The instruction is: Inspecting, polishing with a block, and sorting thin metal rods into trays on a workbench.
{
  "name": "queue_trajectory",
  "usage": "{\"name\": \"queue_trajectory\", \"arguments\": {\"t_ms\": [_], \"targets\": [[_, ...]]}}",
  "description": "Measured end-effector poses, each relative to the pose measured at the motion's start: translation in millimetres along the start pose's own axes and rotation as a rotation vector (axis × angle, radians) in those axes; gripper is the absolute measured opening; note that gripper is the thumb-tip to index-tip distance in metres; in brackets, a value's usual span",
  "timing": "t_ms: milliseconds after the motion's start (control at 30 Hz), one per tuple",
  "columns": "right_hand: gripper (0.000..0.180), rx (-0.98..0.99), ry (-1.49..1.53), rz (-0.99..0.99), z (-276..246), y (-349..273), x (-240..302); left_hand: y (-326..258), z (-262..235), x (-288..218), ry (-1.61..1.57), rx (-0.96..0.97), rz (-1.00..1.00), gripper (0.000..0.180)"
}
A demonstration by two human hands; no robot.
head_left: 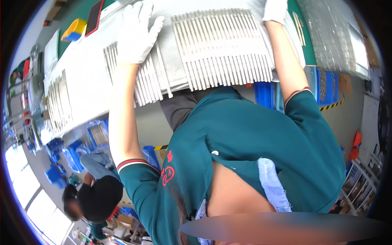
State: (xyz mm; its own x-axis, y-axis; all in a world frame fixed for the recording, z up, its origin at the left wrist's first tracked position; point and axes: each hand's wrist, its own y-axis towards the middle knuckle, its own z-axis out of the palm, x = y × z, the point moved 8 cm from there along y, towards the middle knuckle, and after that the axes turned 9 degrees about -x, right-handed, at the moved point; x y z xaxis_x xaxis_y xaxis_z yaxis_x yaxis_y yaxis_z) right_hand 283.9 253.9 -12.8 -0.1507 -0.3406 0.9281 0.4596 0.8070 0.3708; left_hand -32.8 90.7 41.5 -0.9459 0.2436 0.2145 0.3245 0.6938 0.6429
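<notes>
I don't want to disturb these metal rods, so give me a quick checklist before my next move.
1. Left hand and right hand gloved: ok.
2. Left fingers spread open: ok.
3. Right hand's grip: cannot tell; the picture's edge cuts it off.
4. Wide metal rod row lying side by side between the hands: ok.
5. Red-edged phone off the worktable: not ok; it lies at upper left.

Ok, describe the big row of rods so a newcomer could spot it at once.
Find the white-covered table across the top. Between the person's gloved left hand and right hand lies the row of metal rods, wider than any other group.
</notes>
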Motion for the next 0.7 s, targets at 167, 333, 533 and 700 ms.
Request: {"name": "queue_trajectory", "arguments": {"t_ms": [167, 333, 533, 700], "targets": [[0.060, 0.009, -0.079, -0.025, -2.5, -1.7, 4.5, 37.3, 12.2, -60.3, -0.317, 0.243, -0.161, 0.053], [0.060, 0.037, -0.074, -0.034, 4.8, 1.4, -1.5, 57.0, 31.8, -104.0, -0.512, 0.060, -0.103, 0.050], [0.061, -0.024, -0.034, -0.033, 0.0, 6.5, -15.3, 46.0, 39.5, -103.0, -0.576, 0.086, -0.070, 0.050], [0.061, -0.023, -0.024, -0.040, -3.2, 6.3, -16.4, 22.3, 15.6, -93.4, -0.146, 0.021, 0.371, 0.032]]}}
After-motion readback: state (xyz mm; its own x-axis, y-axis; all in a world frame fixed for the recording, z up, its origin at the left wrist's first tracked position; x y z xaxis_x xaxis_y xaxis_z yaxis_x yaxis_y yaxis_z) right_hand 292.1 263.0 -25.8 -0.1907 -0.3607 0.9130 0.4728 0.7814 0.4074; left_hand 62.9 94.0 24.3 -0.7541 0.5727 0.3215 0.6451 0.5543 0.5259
